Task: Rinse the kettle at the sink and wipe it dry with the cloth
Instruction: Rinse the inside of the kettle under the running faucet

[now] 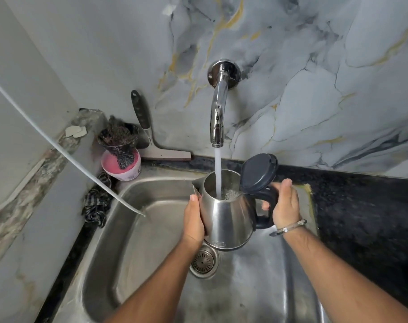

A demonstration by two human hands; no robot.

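A stainless steel kettle point(228, 217) with a black handle hangs over the steel sink point(137, 229), its dark lid point(258, 172) flipped open. Water from the chrome wall tap point(218, 113) streams straight into its mouth. My left hand point(193, 220) presses flat against the kettle's left side. My right hand point(284, 203) grips the black handle on the right; a metal bangle sits on that wrist. A dark checked cloth point(97, 206) lies crumpled on the sink's left rim.
A pink tub point(121, 166) with a scrubber and a dark cup on it stands at the sink's back left corner. A squeegee point(149, 134) leans on the wall. A white pipe point(65, 150) slants into the sink. Black countertop point(361, 210) lies right. The drain point(204, 262) sits below the kettle.
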